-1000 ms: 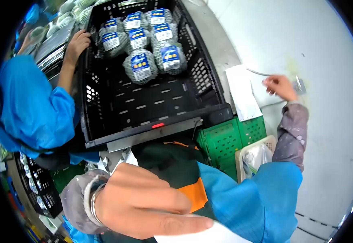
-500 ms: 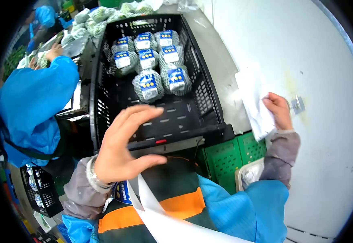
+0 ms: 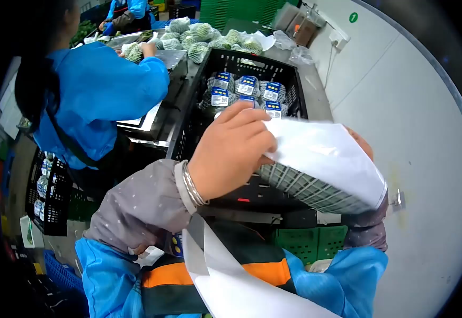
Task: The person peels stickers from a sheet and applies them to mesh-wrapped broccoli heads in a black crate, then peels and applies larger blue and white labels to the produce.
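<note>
A: Head view. Left hand first: position and grip?

B: The left hand (image 3: pixel 231 151) was over the near part of the black crate (image 3: pixel 196 98), fingers curled closed on the left corner of a white sheet (image 3: pixel 321 146). Its thumb was mostly hidden.

A: Right hand?

B: The right hand (image 3: pixel 362 142) was at the sheet's far right edge, mostly behind it. Fingertips were hidden, so I could not tell how firmly, or whether, it gripped.

A: Location of the sheet?

B: Tilted, between the two hands, in front of the crate's right side. A green-and-white gridded surface (image 3: pixel 316 190) showed directly under its lower edge; its nature was unclear.

A: Crate contents?

B: Netted packs (image 3: pixel 247 85) with blue-and-white labels, grouped toward the far end. The left hand and sheet hid part of the group.

A: Surroundings?

B: A white strip (image 3: pixel 241 286) ran down from below the left wrist, across the orange band (image 3: pixel 268 272) of the dark apron. Loose netted produce (image 3: pixel 202 33) lay beyond the crate. To the left, a co-worker (image 3: pixel 101 100) in blue had both hands at a netted piece (image 3: pixel 133 52). A green crate (image 3: pixel 301 244) was low, near the right sleeve (image 3: pixel 367 225).
</note>
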`<move>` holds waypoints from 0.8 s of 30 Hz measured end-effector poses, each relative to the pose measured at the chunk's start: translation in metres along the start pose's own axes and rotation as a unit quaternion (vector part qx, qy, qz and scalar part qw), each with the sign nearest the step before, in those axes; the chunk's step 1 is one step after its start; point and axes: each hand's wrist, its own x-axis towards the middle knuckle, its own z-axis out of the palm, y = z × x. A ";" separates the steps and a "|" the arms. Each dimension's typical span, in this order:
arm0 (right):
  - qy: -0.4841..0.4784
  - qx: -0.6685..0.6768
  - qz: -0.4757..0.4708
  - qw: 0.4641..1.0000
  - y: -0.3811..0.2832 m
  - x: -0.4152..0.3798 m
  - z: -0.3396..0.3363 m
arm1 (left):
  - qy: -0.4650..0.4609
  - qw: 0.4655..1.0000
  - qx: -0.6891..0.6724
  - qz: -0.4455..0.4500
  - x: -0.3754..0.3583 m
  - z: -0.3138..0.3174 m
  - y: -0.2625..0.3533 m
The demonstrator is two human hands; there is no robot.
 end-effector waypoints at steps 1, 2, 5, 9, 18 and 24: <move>-0.013 -0.092 0.007 0.996 0.005 0.019 -0.005 | -0.006 1.000 -0.030 -0.007 -0.003 -0.005 -0.003; -0.025 -0.182 0.015 0.983 0.008 0.042 -0.016 | -0.070 0.993 -0.043 -0.078 -0.005 -0.015 0.000; 0.023 -0.369 -0.217 0.904 -0.009 0.068 -0.034 | -0.124 0.985 -0.001 -0.118 -0.010 -0.033 0.001; -0.185 -0.332 -0.372 0.847 -0.073 0.021 0.016 | -0.224 0.964 0.060 -0.129 -0.011 -0.053 0.000; -0.379 -0.385 -0.215 0.814 -0.015 0.028 0.078 | -0.205 0.967 0.071 -0.133 -0.038 -0.065 -0.004; -0.343 -0.387 -0.495 0.698 0.006 0.022 0.120 | -0.245 0.953 0.096 -0.153 -0.041 -0.060 0.002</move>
